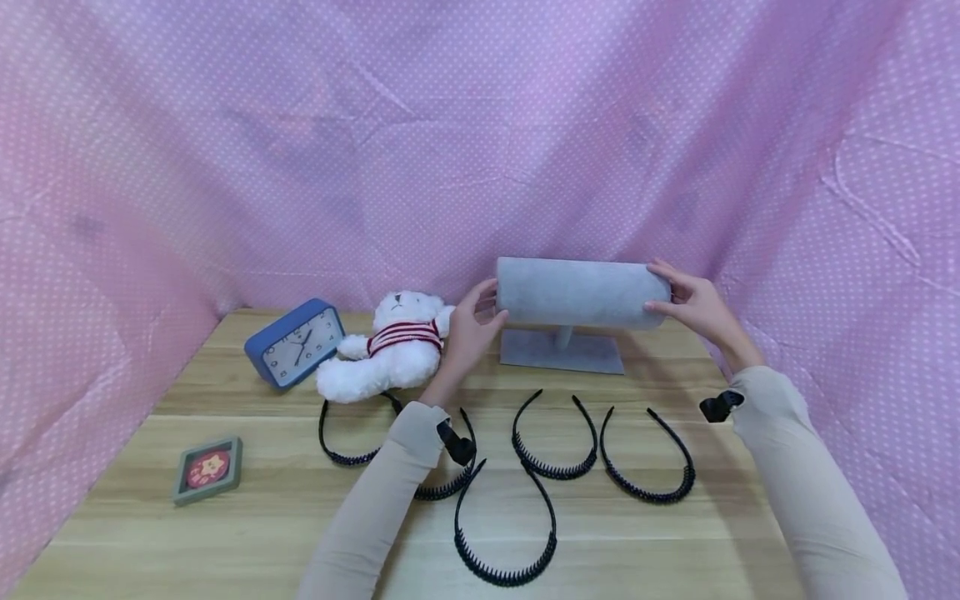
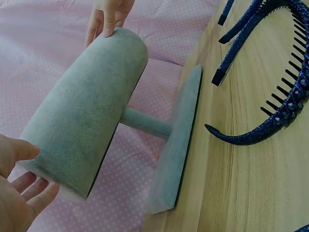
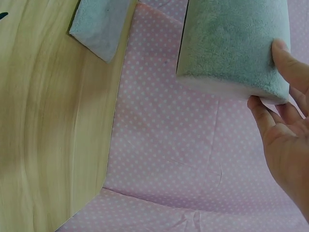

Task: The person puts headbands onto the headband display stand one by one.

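A grey velvet headband display stand [image 1: 577, 292], a padded roll on a post over a flat base [image 1: 551, 352], stands at the back of the table. My left hand [image 1: 471, 329] grips the left end of the roll, thumb in front and fingers against the end face. At the opposite end my right hand [image 1: 697, 307] holds it; in the right wrist view its thumb presses the roll's side [image 3: 231, 43] and the fingertips lie at the end face. Several black toothed headbands lie in front, including a middle one [image 1: 555, 473] and a right one [image 1: 652, 498].
Left of the stand sits a white plush bear [image 1: 405, 367] in a striped shirt, beside a blue alarm clock [image 1: 300, 346]. A small green-framed picture [image 1: 208, 469] lies at the left of the wooden table [image 1: 247, 550]. Pink dotted cloth [image 1: 450, 150] hangs behind.
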### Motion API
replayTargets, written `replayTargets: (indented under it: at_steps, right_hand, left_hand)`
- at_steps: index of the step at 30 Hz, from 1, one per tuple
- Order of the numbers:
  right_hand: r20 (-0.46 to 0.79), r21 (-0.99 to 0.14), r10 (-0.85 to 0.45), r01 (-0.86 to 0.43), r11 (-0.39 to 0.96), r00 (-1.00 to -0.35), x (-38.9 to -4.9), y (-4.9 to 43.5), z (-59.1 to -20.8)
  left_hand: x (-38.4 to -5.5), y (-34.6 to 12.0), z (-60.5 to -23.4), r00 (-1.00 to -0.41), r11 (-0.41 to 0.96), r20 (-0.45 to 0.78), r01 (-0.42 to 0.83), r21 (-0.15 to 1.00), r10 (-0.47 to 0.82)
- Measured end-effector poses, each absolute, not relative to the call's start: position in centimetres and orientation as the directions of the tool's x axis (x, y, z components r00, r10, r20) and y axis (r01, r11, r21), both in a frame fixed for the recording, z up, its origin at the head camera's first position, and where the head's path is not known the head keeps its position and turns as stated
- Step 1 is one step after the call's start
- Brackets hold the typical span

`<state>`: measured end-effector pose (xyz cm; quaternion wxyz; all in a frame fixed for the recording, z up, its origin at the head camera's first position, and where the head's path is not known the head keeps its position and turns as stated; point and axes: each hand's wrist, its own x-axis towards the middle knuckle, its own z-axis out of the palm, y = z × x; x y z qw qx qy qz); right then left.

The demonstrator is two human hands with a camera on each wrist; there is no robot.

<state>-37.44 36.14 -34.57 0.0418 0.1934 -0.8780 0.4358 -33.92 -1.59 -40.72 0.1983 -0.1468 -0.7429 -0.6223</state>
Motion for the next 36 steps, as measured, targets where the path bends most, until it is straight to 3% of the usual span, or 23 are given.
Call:
replayTargets:
  at_steps: [13,36]
  right_hand:
    - [0.221,-0.774,-0.27,-0.337,0.536,-0.937,-38.0,35.5,-34.1]
    - [0.226,-0.751,-0.294,-0.358,0.555,-0.929,-36.3,34.9,-34.0]
  left_hand:
    - [-33.9,-1.4,-40.9,-0.847,0.206,0.526,0.502,0.84,-0.079]
    - [-31.8,-2.0,-40.6,-0.847,0.254,0.519,0.481,0.839,-0.112]
